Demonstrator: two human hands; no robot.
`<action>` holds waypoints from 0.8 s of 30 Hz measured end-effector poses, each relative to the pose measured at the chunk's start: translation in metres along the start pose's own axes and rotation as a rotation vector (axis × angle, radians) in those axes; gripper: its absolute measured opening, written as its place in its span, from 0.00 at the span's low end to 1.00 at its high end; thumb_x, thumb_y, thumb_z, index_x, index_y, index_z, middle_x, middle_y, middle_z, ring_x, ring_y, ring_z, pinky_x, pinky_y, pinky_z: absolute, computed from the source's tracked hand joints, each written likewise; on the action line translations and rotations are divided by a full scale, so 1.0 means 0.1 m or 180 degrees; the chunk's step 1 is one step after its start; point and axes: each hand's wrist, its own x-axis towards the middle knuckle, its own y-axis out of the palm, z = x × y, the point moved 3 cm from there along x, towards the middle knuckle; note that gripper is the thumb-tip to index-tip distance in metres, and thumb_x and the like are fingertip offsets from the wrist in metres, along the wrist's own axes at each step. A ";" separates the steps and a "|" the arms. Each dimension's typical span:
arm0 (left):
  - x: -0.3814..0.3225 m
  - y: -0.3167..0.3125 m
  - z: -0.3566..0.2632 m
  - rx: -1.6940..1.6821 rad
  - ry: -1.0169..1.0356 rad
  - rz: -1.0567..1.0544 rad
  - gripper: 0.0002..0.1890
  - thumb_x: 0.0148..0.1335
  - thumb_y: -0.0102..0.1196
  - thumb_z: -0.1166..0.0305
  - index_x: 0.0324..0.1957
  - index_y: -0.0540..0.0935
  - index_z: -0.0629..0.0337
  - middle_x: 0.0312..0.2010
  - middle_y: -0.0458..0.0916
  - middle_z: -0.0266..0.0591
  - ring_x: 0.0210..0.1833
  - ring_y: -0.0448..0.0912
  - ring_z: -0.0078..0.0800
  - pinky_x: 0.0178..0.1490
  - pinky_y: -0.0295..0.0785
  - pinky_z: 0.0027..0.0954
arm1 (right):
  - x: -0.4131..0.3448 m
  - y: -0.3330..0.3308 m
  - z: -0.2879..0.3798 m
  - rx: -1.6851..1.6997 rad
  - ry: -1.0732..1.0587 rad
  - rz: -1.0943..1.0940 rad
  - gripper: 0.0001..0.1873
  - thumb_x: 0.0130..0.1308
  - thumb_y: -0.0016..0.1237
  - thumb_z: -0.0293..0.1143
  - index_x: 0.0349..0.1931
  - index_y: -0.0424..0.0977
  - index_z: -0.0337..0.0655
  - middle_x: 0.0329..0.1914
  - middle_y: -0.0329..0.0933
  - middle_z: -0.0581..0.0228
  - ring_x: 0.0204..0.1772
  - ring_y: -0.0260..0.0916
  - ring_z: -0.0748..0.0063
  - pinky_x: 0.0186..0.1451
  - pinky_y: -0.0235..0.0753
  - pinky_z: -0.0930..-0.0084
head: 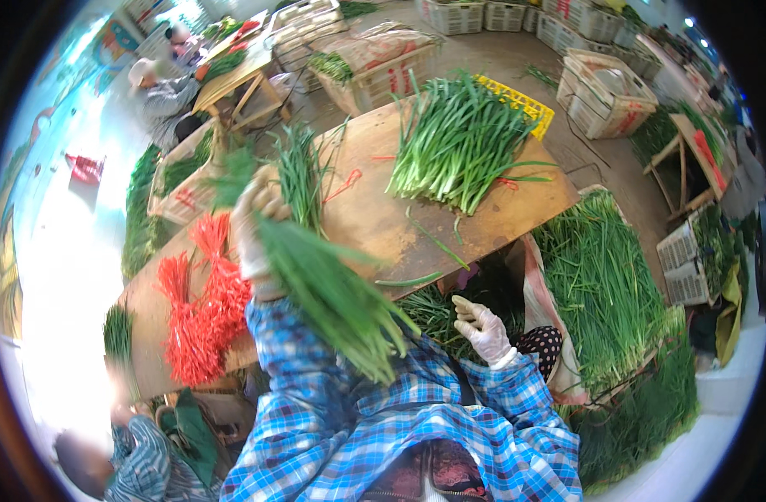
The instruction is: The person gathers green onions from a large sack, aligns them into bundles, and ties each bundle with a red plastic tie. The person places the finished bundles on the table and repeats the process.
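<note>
My left hand (256, 216), in a pale glove, grips a bunch of garlic chives (333, 295) above the table's near edge. The bunch slants down towards my lap and is blurred. My right hand (483, 331), in a thin translucent glove, is held below the table edge with nothing in it, its fingers loosely bent and apart. A large heap of chives (461, 144) lies on the wooden table (370, 238), with a smaller bunch (300, 176) left of it. Bundles of red plastic ties (201, 314) lie beside my left forearm.
A lined crate packed with chives (602, 288) stands at my right, with more chives (646, 414) behind it. Beyond the heap is a yellow plastic crate (515, 100). A co-worker (151, 458) sits close at lower left; other people (163, 94) work at a far table (245, 69).
</note>
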 end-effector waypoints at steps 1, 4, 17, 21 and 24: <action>0.15 -0.13 0.12 0.0376 -0.0189 -0.0149 0.09 0.71 0.45 0.67 0.39 0.78 0.58 0.16 0.63 0.21 0.17 0.61 0.13 0.23 0.59 0.20 | 0.08 0.06 -0.03 0.0429 0.0191 -0.0008 0.23 0.66 0.53 0.28 0.61 0.69 0.37 0.52 0.76 0.61 0.51 0.73 0.74 0.54 0.75 0.78; 0.44 -0.66 0.56 0.1787 -0.0238 -0.1832 0.06 0.62 0.54 0.67 0.32 0.80 0.57 0.19 0.73 0.27 0.19 0.70 0.19 0.22 0.65 0.21 | 0.20 0.21 -0.08 0.0900 0.0434 -0.0149 0.19 0.67 0.52 0.29 0.58 0.72 0.35 0.49 0.78 0.65 0.46 0.75 0.76 0.48 0.75 0.81; 0.71 -1.17 0.67 0.2260 -0.0125 -0.2087 0.07 0.60 0.57 0.67 0.32 0.82 0.59 0.20 0.77 0.31 0.18 0.72 0.23 0.21 0.68 0.25 | 0.35 0.91 1.27 -0.4409 -0.2531 0.0015 0.11 0.56 0.50 0.31 0.40 0.79 0.50 0.27 0.72 0.70 0.29 0.70 0.71 0.29 0.69 0.74; 0.76 -1.26 0.64 0.2430 0.0108 -0.2315 0.06 0.59 0.56 0.68 0.30 0.81 0.59 0.19 0.77 0.32 0.16 0.71 0.23 0.20 0.66 0.26 | 0.50 0.74 1.07 -0.4046 -0.2001 0.0439 0.01 0.52 0.49 0.32 0.25 0.73 0.48 0.23 0.71 0.68 0.28 0.73 0.65 0.28 0.72 0.69; 0.82 -1.35 0.64 0.2174 0.0059 -0.2228 0.11 0.54 0.59 0.65 0.32 0.79 0.65 0.25 0.78 0.41 0.25 0.75 0.31 0.28 0.69 0.32 | 0.08 0.36 0.97 -0.3941 -0.1702 0.1345 0.02 0.55 0.51 0.33 0.28 0.75 0.50 0.21 0.71 0.68 0.23 0.73 0.64 0.25 0.73 0.66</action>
